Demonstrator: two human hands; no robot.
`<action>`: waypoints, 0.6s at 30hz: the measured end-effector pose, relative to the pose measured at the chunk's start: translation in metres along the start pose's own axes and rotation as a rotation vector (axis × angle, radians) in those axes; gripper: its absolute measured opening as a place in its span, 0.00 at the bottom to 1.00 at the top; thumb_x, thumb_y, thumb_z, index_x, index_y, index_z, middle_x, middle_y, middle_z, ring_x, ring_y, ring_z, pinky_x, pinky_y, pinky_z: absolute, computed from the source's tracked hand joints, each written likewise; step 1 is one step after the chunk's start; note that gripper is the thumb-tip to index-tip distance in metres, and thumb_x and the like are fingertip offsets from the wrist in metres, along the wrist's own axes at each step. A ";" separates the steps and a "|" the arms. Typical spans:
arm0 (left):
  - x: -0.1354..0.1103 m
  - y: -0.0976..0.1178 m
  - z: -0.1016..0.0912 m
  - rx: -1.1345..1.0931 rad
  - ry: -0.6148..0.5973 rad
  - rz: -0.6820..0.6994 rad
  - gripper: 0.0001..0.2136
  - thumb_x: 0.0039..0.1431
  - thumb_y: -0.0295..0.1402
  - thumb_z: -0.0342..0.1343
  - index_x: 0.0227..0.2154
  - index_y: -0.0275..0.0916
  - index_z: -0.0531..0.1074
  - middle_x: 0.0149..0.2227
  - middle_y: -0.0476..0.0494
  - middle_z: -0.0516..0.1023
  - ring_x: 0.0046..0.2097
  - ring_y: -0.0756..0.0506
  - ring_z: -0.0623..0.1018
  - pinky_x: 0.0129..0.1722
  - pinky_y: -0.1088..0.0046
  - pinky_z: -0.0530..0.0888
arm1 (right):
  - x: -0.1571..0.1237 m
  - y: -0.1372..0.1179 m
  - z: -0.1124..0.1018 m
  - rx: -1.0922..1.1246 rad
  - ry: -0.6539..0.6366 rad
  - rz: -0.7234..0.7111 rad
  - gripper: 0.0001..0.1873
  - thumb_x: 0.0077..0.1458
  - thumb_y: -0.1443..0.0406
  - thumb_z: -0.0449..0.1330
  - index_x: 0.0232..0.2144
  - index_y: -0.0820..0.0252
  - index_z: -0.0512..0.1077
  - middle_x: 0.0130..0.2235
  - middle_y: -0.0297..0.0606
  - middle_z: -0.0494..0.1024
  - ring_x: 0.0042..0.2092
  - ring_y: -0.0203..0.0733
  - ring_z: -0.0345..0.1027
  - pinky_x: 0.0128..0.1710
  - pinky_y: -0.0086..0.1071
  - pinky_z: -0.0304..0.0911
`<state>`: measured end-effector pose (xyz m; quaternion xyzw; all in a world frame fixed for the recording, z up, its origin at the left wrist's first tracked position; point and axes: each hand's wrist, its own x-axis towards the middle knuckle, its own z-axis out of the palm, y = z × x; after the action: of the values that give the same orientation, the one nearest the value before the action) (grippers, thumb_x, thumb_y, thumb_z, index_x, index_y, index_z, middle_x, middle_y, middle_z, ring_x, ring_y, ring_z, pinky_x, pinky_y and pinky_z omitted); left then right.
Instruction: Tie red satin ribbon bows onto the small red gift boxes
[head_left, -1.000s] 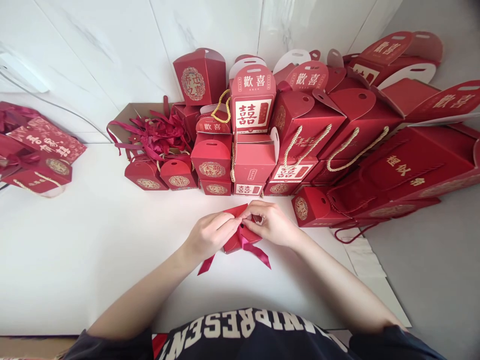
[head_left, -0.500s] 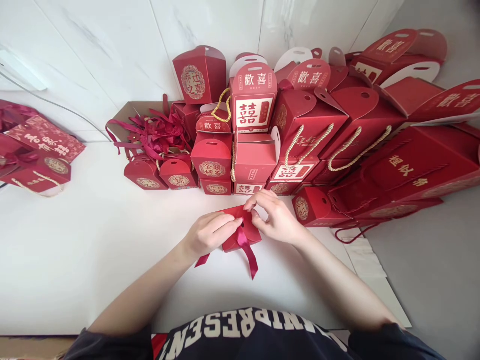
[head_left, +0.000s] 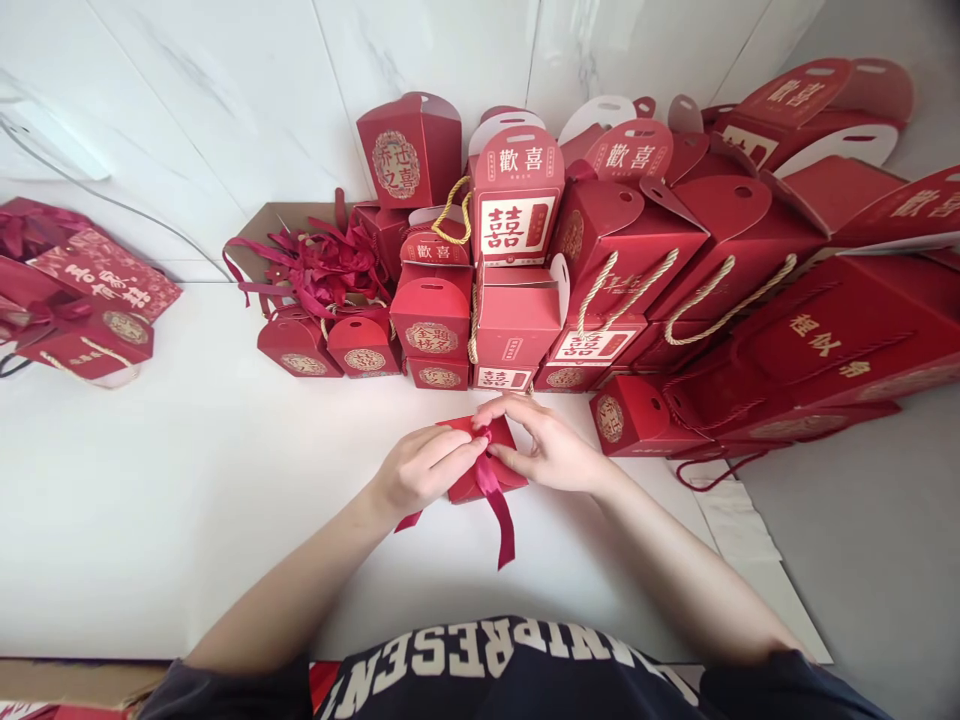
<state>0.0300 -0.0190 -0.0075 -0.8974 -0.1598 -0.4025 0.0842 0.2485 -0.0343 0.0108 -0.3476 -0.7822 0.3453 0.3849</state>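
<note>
From my remote seat I see both hands meeting over one small red cardboard gift box (head_left: 504,438). It sits on the white tabletop (head_left: 150,500), just in front of the person's chest and near the foot of a stacked wall of red gift boxes with gold print and rope handles (head_left: 517,230).

The left hand (head_left: 424,468) is curled, with thumb and forefinger pinched together on the dark red satin ribbon (head_left: 501,512) where it crosses the top of the box. The right hand (head_left: 551,450) clasps the box from the other side, fingers over its far edge and thumb on the near face. Its fingertips touch the ribbon at the same spot.

The box therefore lies between the two grips, partly hidden under the left fingers. One ribbon tail hangs from the box towards the person, and a shorter one pokes out beneath the left hand.

Further back on the left, a loose heap of dark red ribbons (head_left: 315,265) lies in a brown cardboard tray (head_left: 259,222).
</note>
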 end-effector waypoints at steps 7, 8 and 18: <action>0.001 0.000 0.002 -0.035 0.021 0.016 0.10 0.55 0.20 0.61 0.40 0.32 0.73 0.32 0.43 0.78 0.33 0.48 0.79 0.33 0.71 0.78 | -0.003 0.001 -0.002 0.167 0.001 0.096 0.14 0.55 0.76 0.53 0.42 0.57 0.68 0.38 0.36 0.72 0.41 0.40 0.68 0.45 0.36 0.65; 0.002 0.000 0.002 -0.035 0.021 0.021 0.09 0.55 0.20 0.61 0.40 0.32 0.73 0.32 0.43 0.78 0.32 0.48 0.78 0.32 0.71 0.77 | -0.004 0.001 -0.003 0.159 0.001 0.102 0.16 0.54 0.77 0.53 0.42 0.57 0.67 0.38 0.35 0.71 0.40 0.39 0.67 0.44 0.35 0.64; 0.006 0.004 0.001 -0.013 0.024 0.027 0.08 0.55 0.20 0.60 0.39 0.32 0.73 0.30 0.43 0.78 0.31 0.48 0.76 0.30 0.71 0.76 | -0.003 0.004 0.009 -0.129 0.125 -0.034 0.09 0.58 0.73 0.54 0.40 0.58 0.66 0.36 0.37 0.72 0.38 0.40 0.67 0.41 0.34 0.64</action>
<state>0.0361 -0.0213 -0.0043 -0.8952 -0.1438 -0.4130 0.0856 0.2436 -0.0369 0.0029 -0.3792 -0.7832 0.2652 0.4154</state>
